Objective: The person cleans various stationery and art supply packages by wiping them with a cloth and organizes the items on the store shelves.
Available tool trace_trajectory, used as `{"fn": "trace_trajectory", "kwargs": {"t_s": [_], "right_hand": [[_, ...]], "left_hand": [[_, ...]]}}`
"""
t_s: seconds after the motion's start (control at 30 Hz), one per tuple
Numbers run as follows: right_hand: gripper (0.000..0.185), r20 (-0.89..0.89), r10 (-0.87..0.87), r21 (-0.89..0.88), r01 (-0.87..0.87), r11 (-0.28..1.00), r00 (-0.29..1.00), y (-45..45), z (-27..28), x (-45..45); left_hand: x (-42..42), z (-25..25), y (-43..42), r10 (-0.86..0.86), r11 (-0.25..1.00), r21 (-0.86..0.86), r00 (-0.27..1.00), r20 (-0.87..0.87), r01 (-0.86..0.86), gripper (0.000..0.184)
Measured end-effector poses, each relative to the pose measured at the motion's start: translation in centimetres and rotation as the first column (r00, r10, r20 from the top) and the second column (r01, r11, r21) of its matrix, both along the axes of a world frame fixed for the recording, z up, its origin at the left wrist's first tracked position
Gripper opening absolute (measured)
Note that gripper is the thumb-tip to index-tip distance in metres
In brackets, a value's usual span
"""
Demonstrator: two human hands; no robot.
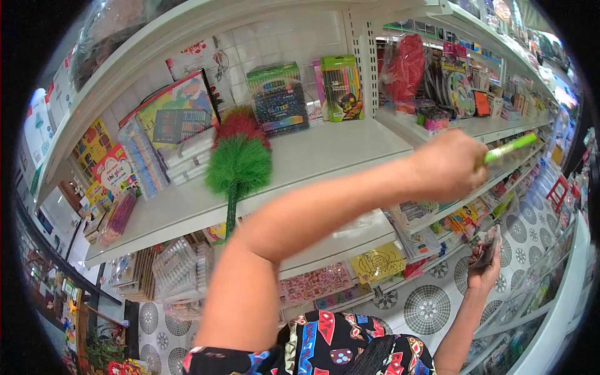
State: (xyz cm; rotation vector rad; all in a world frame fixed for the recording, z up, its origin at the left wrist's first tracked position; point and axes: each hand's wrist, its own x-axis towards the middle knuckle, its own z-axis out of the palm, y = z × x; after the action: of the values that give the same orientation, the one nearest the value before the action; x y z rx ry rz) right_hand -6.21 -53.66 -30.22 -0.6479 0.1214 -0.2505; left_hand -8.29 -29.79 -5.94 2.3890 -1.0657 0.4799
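Note:
My left arm reaches across the middle of the view, and my left hand (pixel 449 164) is closed in a fist around a bright green stick-like object (pixel 511 149), which points out to the right. Lower down at the right, my right hand (pixel 486 275) grips a small packet (pixel 482 249) with a dark, mixed-colour surface; its details are too small to tell. A green fluffy duster (pixel 240 167) rests on the white shelf (pixel 319 159), its dark handle hanging over the front edge behind my left arm.
Boxed coloured pencils (pixel 342 87), a glitter box (pixel 278 100) and books stand along the shelf's back. Right of the upright is a red wrapped item (pixel 406 67). Lower shelves hold packets and a gold sheet (pixel 378 262). Patterned floor (pixel 427 309) shows below.

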Motion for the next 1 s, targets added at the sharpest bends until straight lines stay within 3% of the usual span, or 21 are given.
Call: {"fn": "trace_trajectory", "kwargs": {"t_s": [0.1,0.13,0.23,0.27,0.3,0.33,0.43,0.53,0.63,0.73,0.83,0.9,0.97,1.0], "right_hand": [[0.041,0.046,-0.023,-0.05,0.025,0.998,0.999,-0.2,-0.2,-1.1],[0.043,0.04,-0.042,-0.08,0.045,0.996,0.998,-0.3,-0.3,-1.4],[0.044,-0.003,-0.087,-0.048,0.087,0.995,0.996,-0.5,-0.9,-1.9],[0.045,-0.014,-0.077,-0.049,0.077,0.996,0.997,-0.5,-1.2,-2.0],[0.045,-0.021,-0.066,-0.051,0.065,0.997,0.998,-0.5,-1.5,-2.1],[0.045,-0.027,-0.052,-0.054,0.051,0.997,0.998,-0.4,-1.6,-2.0],[0.048,-0.054,-0.097,-0.033,0.095,0.995,0.994,0.9,-1.1,-1.7],[0.054,-0.076,-0.032,-0.079,0.026,0.997,0.997,1.9,0.4,-2.6],[0.056,-0.08,-0.01,-0.085,0.003,0.996,0.997,2.5,0.7,-2.9],[0.057,-0.075,0.008,-0.074,-0.014,0.997,0.997,2.9,0.7,-3.2],[0.057,-0.084,0.003,-0.081,-0.01,0.997,0.996,3.6,0.9,-3.8],[0.057,-0.081,-0.012,-0.095,0.004,0.995,0.997,4.0,1.0,-4.3],[0.058,-0.065,-0.036,-0.111,0.029,0.993,0.997,3.9,0.8,-4.9],[0.059,-0.052,-0.066,-0.071,0.062,0.996,0.996,3.7,0.5,-5.1]], "left_hand": [[-0.3,3.5,4.0,0.253,0.919,0.275,0.957,0.142,-0.283,0.03],[0.2,3.5,6.1,0.255,0.886,0.314,0.925,0.282,-0.34,0.031],[0.2,3.5,12.0,0.315,0.604,0.542,0.8,0.511,-0.585,0.027],[0.5,2.9,14.4,0.32,0.582,0.58,0.816,0.481,-0.57,0.026],[0.9,1.8,17.0,0.236,0.478,0.626,0.776,0.584,-0.616,0.026],[0.7,1.2,18.5,0.278,0.32,0.698,0.768,0.577,-0.641,0.026],[-0.1,-1.6,22.7,0.205,0.275,0.743,0.792,0.574,-0.61,0.031],[-0.6,-2.9,24.3,0.226,0.389,0.699,0.798,0.559,-0.6,0.041],[-1.6,-2.4,24.1,0.373,0.335,0.731,0.796,0.476,-0.594,0.052],[0.1,-0.1,21.9,0.684,0.286,0.787,0.692,0.232,-0.547,0.056],[6.9,1.4,22.7,0.675,0.595,0.517,0.732,0.094,-0.615,0.063],[12.4,2.7,23.4,0.611,0.678,0.368,0.766,0.2,-0.636,0.061],[18.8,4.2,25.2,0.585,0.706,0.348,0.785,0.204,-0.617,0.069],[21.0,4.6,25.4,0.663,0.651,0.283,0.71,0.239,-0.704,0.072]]}}
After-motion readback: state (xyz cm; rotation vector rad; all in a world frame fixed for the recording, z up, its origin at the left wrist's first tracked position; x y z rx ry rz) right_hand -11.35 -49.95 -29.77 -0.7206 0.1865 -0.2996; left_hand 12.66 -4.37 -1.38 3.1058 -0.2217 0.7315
